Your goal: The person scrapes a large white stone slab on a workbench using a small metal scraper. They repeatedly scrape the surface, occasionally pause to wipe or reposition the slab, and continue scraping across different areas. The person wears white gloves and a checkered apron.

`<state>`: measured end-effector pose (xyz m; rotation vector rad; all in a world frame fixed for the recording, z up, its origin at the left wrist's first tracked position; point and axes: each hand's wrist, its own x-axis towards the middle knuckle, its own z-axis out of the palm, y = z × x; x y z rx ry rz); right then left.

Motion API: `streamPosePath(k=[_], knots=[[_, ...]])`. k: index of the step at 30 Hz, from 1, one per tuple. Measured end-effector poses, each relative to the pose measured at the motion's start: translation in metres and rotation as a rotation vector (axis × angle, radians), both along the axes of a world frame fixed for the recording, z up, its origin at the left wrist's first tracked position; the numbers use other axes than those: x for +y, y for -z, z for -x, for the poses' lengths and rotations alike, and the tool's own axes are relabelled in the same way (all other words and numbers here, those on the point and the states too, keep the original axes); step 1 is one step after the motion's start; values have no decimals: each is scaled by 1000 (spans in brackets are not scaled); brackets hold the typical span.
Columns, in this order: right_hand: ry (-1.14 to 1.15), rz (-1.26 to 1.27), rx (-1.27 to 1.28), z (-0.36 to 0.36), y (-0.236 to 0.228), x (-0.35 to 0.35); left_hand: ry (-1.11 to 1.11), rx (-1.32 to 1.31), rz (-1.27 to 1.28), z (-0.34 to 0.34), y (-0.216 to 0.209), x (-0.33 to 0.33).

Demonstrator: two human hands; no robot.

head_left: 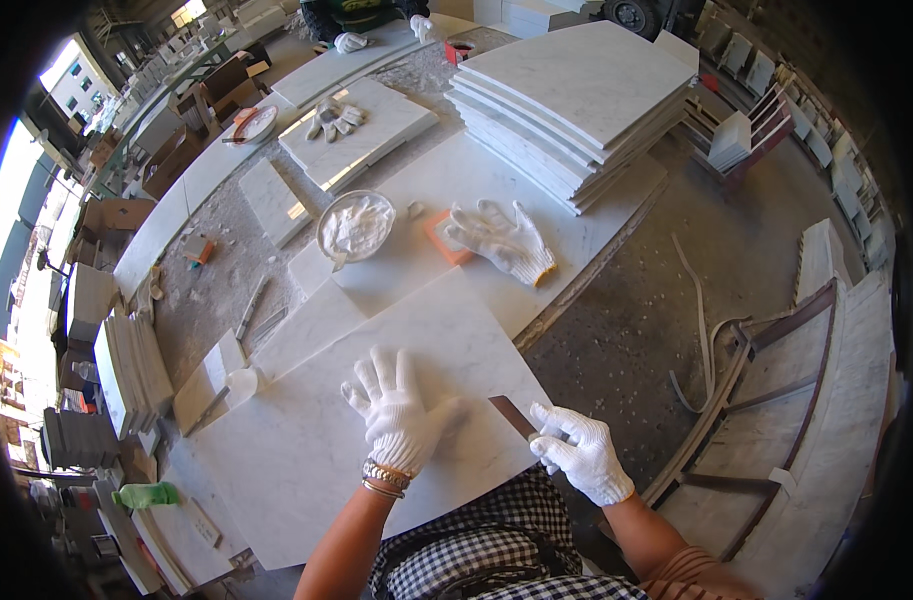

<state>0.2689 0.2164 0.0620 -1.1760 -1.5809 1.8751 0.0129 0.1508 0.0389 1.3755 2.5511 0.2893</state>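
Note:
A white, grey-veined marble slab [316, 460] lies in front of me. My left hand [391, 405], in a white knitted glove, rests on it with the fingers spread. Beyond the slab's right edge, my gloved right hand [581, 455] grips a scraper with a flat dark blade [513, 416]. The blade points up and left, close to the slab's edge; the fingers cover its handle end. Farther off, a bowl of white paste [356, 228] stands left of a loose white glove [506, 240], which partly covers an orange block [446, 237].
Stacked marble slabs [586, 90] rise at the far right of the table. Another pair of gloves [334, 120] lies on a farther slab. Across the table show a co-worker's gloved hands [351, 43]. A metal rack [756, 440] stands at right; a green bottle [146, 495] lies lower left.

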Motion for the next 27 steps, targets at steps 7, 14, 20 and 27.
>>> streamPosePath(k=[7,14,20,27], knots=[[93,39,35,-4,2,3,-24,24,23,-18,5,13],[165,53,46,-7,4,6,-116,48,-38,-7,20,18],[241,104,90,-16,6,8,-56,54,7,-1,17,11],[354,231,240,-10,9,13,1142,-262,190,-97,-6,-37]])
